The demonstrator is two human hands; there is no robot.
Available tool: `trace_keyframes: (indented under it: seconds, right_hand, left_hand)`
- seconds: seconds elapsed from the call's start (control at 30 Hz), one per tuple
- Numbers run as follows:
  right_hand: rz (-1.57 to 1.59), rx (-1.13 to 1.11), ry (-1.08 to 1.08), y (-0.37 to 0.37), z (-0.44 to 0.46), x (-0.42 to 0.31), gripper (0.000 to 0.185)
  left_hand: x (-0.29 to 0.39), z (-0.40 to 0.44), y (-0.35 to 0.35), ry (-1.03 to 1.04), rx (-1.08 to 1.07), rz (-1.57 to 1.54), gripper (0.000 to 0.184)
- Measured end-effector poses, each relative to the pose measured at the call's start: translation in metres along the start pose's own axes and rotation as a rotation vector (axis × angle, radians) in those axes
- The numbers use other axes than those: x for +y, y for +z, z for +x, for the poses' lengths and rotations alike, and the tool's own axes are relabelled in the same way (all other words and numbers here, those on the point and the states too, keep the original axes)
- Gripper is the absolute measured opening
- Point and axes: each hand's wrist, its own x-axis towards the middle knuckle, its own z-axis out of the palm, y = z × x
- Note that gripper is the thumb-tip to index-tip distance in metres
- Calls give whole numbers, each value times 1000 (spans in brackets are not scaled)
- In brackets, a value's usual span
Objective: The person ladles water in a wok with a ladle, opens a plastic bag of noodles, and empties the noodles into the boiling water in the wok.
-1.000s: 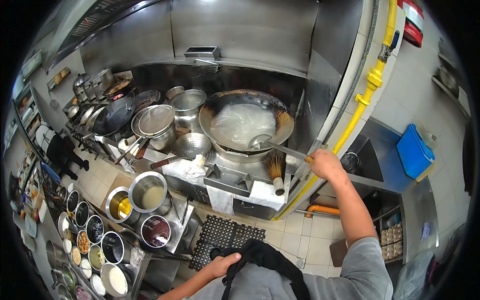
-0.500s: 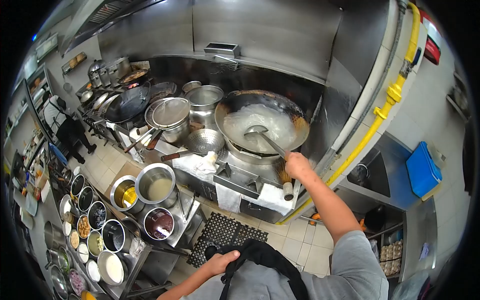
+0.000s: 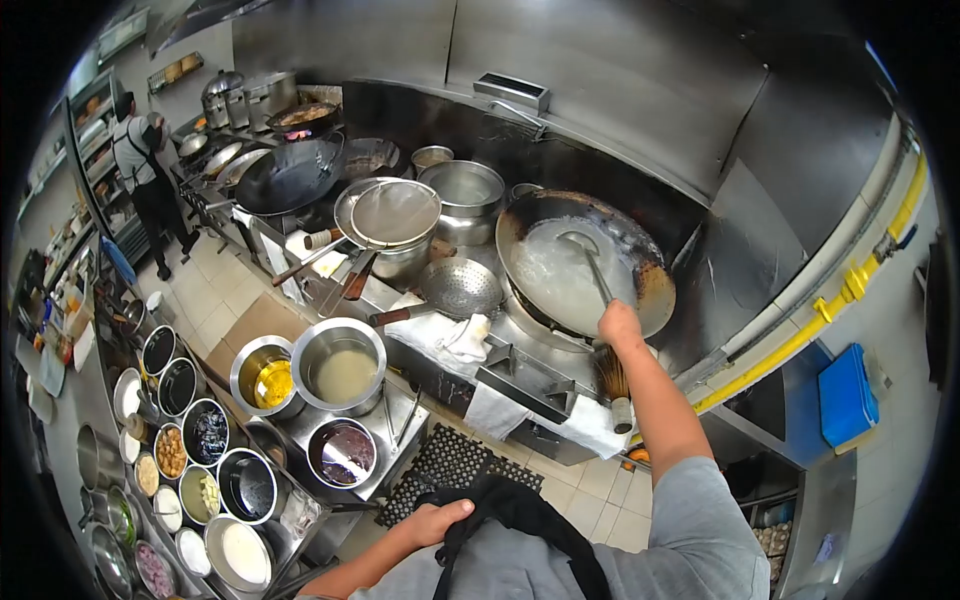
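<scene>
My right hand (image 3: 620,322) is closed around the handle of a metal ladle (image 3: 594,268), whose bowl dips into cloudy, bubbling liquid (image 3: 560,262) in a large wok (image 3: 655,290). The wok leans, its right inner wall browned and bare. At my waist, my left hand (image 3: 440,522) is closed against the black apron (image 3: 510,515); what its fingers hold, if anything, is hidden. A bamboo brush (image 3: 612,385) stands just below the right hand, on the stove's front edge.
Left of the wok are a perforated strainer (image 3: 460,288), a mesh sieve (image 3: 396,212) over a pot and another wok (image 3: 290,178). A side table bears a steel pot (image 3: 338,330) and several ingredient containers. A person (image 3: 140,165) stands far left. A yellow pipe (image 3: 850,285) runs right.
The ladle has moved toward the wok's back, and the wok now leans. The liquid has shifted left and looks more bubbly. My view has turned; my left hand stays at my waist.
</scene>
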Motion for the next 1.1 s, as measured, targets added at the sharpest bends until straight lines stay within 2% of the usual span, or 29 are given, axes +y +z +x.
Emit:
trace_keyframes:
  seconds: [0.07,0.2,0.33,0.43,0.57,0.7,0.8,0.93,1.0,1.07,1.1]
  right_hand:
    - [-4,52,51,-5,5,-17,22]
    - [135,133,15,26,44,-16,21]
    - [90,91,21,24,45,-27,23]
    - [113,66,90,5,21,-45,25]
    - [84,3,51,-12,-9,-60,27]
    - [104,40,-88,-11,-30,-50,30]
    - [146,73,-97,-14,-53,-46,31]
    - [185,21,-180,-33,-79,-33,33]
    - [232,7,-170,-50,-97,-28,35]
    - [253,-113,-133,-56,-108,-16,37]
    - [264,-90,-110,-54,-114,-8,41]
  left_hand:
    - [-4,1,-19,-11,-16,-9,46]
    - [-19,5,-54,-28,-63,-29,47]
    - [-17,3,-71,-30,-188,-59,50]
    - [8,-8,-71,-115,-166,-81,50]
    - [-7,-2,-81,-95,-203,-62,49]
    - [14,-4,-71,-89,-223,-62,51]
    - [12,4,-67,-90,-261,4,51]
    - [23,11,-49,-70,-301,19,50]
    - [29,13,-38,-65,-277,46,50]
    - [27,18,-30,-62,-255,69,50]
    - [22,24,-28,-64,-253,94,49]
